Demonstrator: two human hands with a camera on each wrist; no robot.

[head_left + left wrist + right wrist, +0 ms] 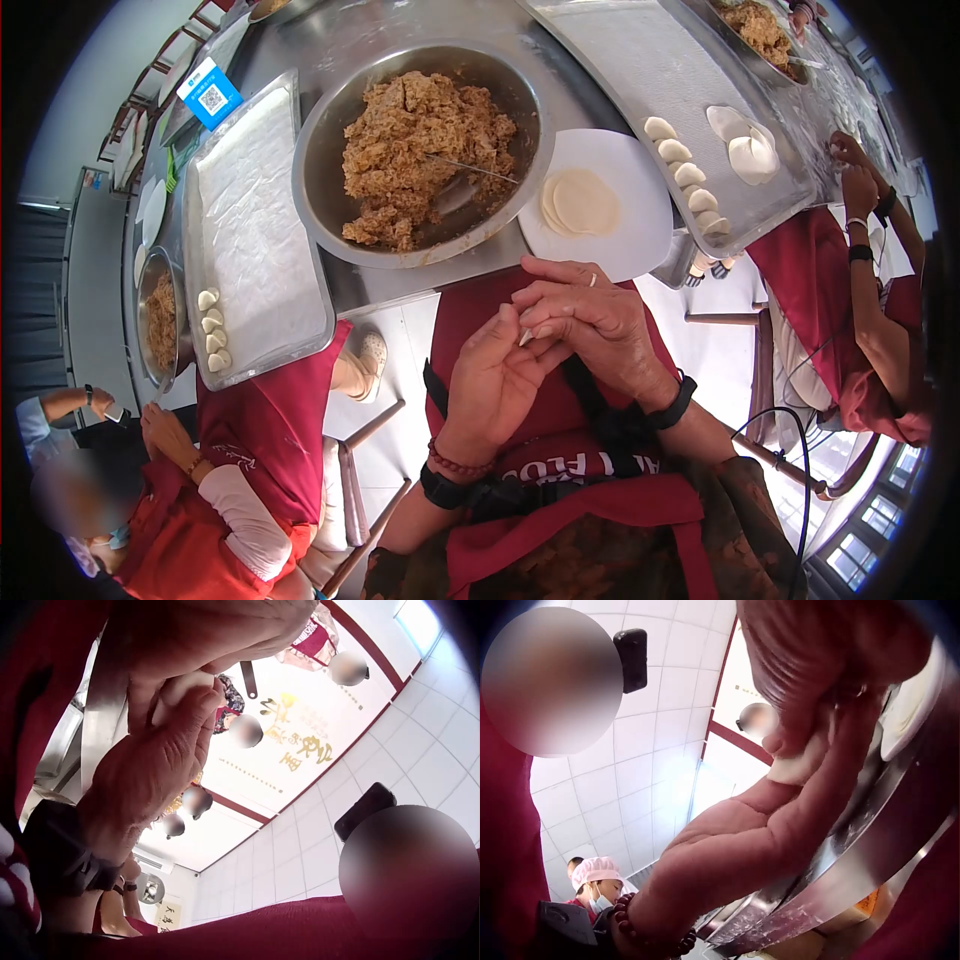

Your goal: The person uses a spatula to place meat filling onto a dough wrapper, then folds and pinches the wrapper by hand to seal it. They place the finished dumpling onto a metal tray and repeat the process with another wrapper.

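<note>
Held between both hands in front of the apron is a small pale dumpling point(182, 688), mostly covered by fingers in the head view. My left hand point(505, 375) cups it from below, its thumb against the dough. From the other side my right hand point(600, 330), with a ring on one finger, pinches the dough edge. In the right wrist view the white dumpling wrapper point(799, 765) shows folded between the fingers of the two hands. Just beyond the hands, a white plate point(645, 225) bears a few round dumpling wrappers point(582, 203).
A large steel bowl point(300, 185) of minced filling point(425, 145) stands at the table edge. To its left is a floured tray point(255, 230) with several dumplings; another tray point(620, 60) at right holds dumplings and wrappers. People work on both sides.
</note>
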